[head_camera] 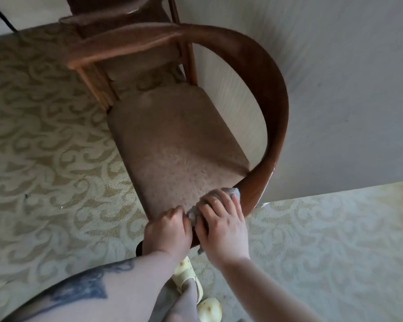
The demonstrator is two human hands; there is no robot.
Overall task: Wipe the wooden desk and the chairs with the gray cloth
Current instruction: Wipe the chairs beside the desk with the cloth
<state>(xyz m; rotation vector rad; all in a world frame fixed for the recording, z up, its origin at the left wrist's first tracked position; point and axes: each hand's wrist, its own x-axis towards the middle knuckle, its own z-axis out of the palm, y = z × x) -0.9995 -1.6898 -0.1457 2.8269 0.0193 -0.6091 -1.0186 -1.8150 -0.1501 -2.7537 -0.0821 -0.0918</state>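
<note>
Patterned carpet (44,135) underfoot: my right hand (221,225) presses the gray cloth (234,192) on the chair (275,117) rail, which curves away far-right; my left hand (166,231) grips the near rail.

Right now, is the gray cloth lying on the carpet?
No, the right hand presses the gray cloth against the chair frame's front edge.
</note>
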